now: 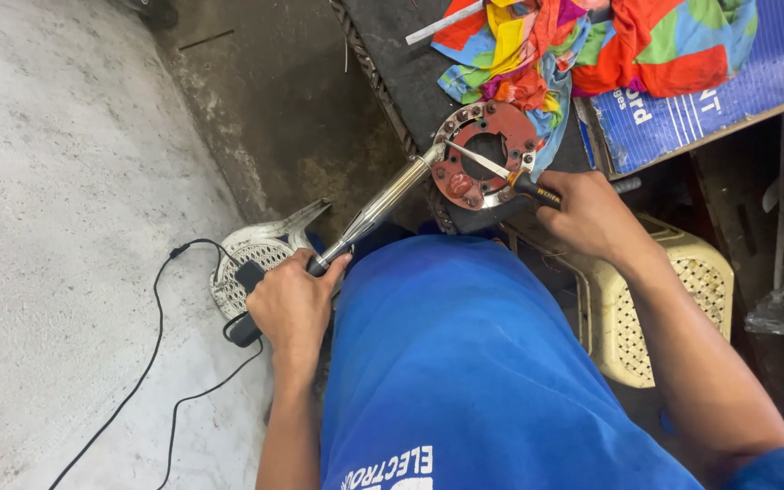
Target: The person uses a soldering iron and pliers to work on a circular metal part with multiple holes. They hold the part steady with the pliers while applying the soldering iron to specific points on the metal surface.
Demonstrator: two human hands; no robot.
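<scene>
Concrete floor (56, 181) fills the left of the view, pale and rough, with a thin black cable (151, 349) looping across it toward the person's left hand (292, 304). That hand is closed around the dark handle of a soldering iron (378, 209), whose long chrome barrel slants up and to the right; its tip touches the left rim of a round red plate (485, 154). Just behind the hand, a white perforated plastic piece (260, 249) lies on the floor. The red plate, ringed with metal and studded with small terminals, has a round hole in its middle and rests at the near edge of the dark tabletop (383, 45), right above the person's blue-clad knee (465, 363). The right hand (596, 218) is closed around the black handle of a screwdriver (501, 172), whose thin shaft lies across the plate's central hole. Behind the plate a bright multicoloured cloth (583, 41) lies bunched on the tabletop, partly over a blue printed board (737, 82). Below the right forearm stands a cream plastic stool (673, 308) with a lattice seat.
</scene>
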